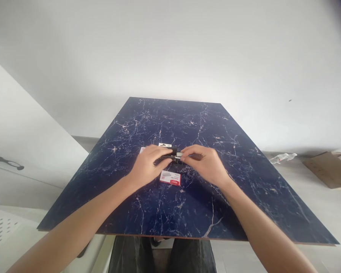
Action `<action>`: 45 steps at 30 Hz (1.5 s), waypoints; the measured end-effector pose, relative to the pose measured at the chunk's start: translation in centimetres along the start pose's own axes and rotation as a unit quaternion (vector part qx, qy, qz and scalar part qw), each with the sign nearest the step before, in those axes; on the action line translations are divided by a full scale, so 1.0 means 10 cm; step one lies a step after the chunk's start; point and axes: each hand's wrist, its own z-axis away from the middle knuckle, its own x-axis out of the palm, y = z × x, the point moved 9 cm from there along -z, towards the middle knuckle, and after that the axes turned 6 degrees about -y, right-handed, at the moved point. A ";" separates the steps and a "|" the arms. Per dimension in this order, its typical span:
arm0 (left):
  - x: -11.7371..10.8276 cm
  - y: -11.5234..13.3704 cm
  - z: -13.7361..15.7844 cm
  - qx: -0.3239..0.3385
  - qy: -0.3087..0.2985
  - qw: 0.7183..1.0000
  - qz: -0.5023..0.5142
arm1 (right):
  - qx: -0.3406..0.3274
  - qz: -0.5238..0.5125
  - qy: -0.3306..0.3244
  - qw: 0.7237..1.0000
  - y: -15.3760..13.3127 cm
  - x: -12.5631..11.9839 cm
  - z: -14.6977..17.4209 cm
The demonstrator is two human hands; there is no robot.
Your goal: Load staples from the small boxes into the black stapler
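Note:
My left hand is closed around a black stapler, with the thumb at its near side and the fingers over its far side. At its right end, my right hand pinches a small pale silvery strip that looks like staples. The strip touches or sits very near the stapler, and fingers partly cover both. Just in front of the hands lies a small red and white staple box. Behind the stapler a white card or packet with black print shows, partly hidden by my left hand.
All this rests on a dark blue marble-patterned table set against a white wall. To the right on the floor are a cardboard box and a clear plastic item. A white cabinet with a dark handle stands at left.

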 end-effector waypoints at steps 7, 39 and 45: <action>-0.45 -0.58 0.00 -0.116 0.081 0.988 -0.066 | 0.068 0.075 -0.008 0.995 0.48 -0.07 -0.14; -0.07 -0.76 0.00 -0.143 -0.078 0.985 -0.054 | -0.038 0.220 -0.037 0.974 0.34 0.23 -0.11; -0.09 -0.73 -0.01 -0.143 -0.080 0.985 -0.057 | -0.015 0.166 -0.014 0.986 0.27 0.11 -0.07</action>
